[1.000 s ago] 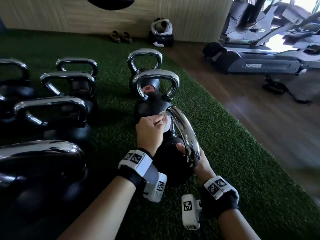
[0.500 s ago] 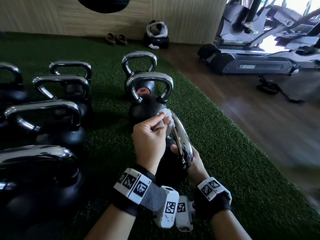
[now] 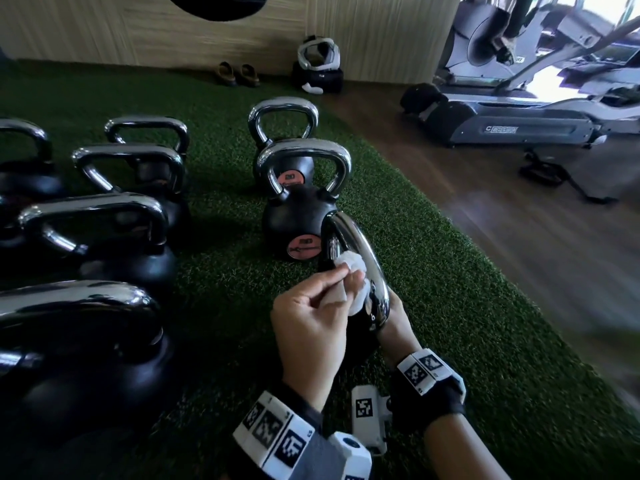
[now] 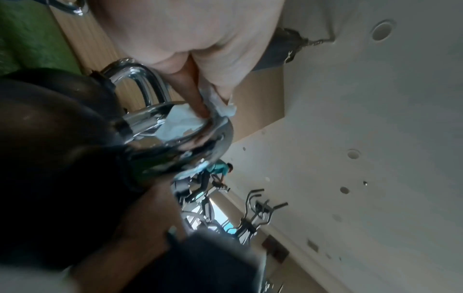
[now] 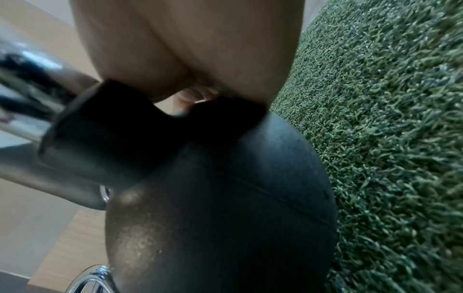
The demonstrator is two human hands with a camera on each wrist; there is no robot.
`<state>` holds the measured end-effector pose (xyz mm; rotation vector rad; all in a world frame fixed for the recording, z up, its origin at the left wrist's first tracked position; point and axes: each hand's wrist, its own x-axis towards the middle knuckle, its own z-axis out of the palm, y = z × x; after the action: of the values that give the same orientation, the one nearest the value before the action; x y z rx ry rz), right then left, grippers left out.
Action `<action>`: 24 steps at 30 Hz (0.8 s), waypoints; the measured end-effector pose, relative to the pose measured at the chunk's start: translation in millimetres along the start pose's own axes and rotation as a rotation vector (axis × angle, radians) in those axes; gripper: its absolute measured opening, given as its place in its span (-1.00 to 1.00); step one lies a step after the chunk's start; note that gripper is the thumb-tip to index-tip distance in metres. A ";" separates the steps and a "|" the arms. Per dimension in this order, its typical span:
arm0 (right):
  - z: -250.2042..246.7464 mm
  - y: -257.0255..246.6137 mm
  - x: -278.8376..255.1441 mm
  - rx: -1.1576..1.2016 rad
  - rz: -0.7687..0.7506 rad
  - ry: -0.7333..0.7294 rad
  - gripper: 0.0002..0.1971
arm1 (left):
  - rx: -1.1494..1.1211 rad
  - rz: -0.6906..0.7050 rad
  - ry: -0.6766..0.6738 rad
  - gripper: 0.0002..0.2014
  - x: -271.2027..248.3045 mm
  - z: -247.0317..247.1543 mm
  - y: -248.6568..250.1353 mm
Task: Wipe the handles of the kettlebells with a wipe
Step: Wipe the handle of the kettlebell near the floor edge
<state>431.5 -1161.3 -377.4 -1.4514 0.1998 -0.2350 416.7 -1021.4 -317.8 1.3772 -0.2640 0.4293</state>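
White wipe (image 3: 351, 271) pinched by left hand (image 3: 308, 327) against chrome handle (image 3: 367, 268) at frame centre; right hand (image 3: 398, 323) grip hidden. Neighbouring kettlebell's orange label (image 3: 304, 247) unreadable.

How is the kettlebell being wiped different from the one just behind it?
The kettlebell being wiped leans toward the person, held by the right hand; the kettlebell behind it stands upright, untouched. The left hand presses a wipe on its handle; the other's is bare. Both have black bodies and shiny handles.
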 end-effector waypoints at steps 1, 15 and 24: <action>0.3 -0.3 -0.3 -0.007 -0.003 -0.001 -0.62 | 0.023 0.028 -0.017 -0.78 -7.4 -3.1 -5.5; -2.8 -18.0 4.5 -0.497 0.055 0.059 -0.67 | 0.128 -0.017 -0.361 -0.81 -32.0 -42.0 -37.0; -20.7 -97.0 -49.7 -0.733 -0.062 0.169 -0.86 | -0.280 -0.483 -0.121 -0.81 2.8 -35.7 5.2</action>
<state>374.4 -1177.4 -283.6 -2.1680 0.4071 -0.3574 414.5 -985.3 -318.4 1.1433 -0.0793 -0.0910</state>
